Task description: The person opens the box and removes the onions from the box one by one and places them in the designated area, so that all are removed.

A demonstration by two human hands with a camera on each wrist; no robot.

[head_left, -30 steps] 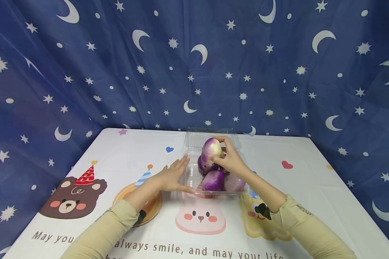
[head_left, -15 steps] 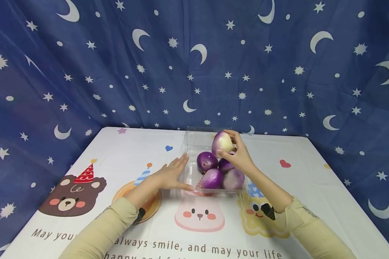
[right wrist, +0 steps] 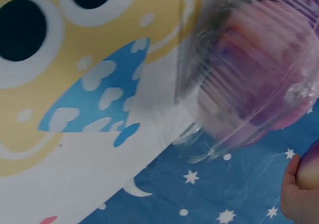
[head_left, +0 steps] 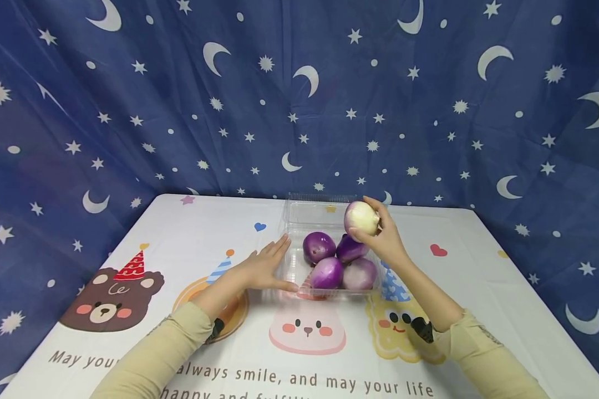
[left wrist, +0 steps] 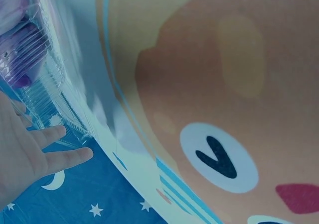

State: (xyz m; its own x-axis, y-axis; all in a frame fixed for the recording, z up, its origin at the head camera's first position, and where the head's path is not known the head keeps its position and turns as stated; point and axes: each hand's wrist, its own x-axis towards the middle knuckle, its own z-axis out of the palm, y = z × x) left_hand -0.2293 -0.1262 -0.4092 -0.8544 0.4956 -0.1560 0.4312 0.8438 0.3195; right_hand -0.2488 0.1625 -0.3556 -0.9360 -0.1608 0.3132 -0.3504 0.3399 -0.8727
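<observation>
My right hand (head_left: 386,238) grips a red onion (head_left: 361,217) between thumb and fingers, above the right back part of a clear plastic clamshell box (head_left: 293,271). Its pale end faces up and right, towards the palm. Several more purple onions (head_left: 326,273) lie inside the box. My left hand (head_left: 263,270) is at the box's left side, fingers straight and spread, thumb at the front left corner. In the left wrist view the spread fingers (left wrist: 67,158) show beside the ridged plastic. Only part of the held onion (right wrist: 310,171) appears in the right wrist view.
The box's clear lid (head_left: 314,213) is folded back towards the curtain. A white cartoon-printed cloth (head_left: 219,221) covers the table. A blue curtain (head_left: 259,138) with moons and stars hangs right behind the table's back edge.
My right hand has lifted the onion off the others and moved it to the right, turning its pale end more into view. The left hand has stayed at the box.
</observation>
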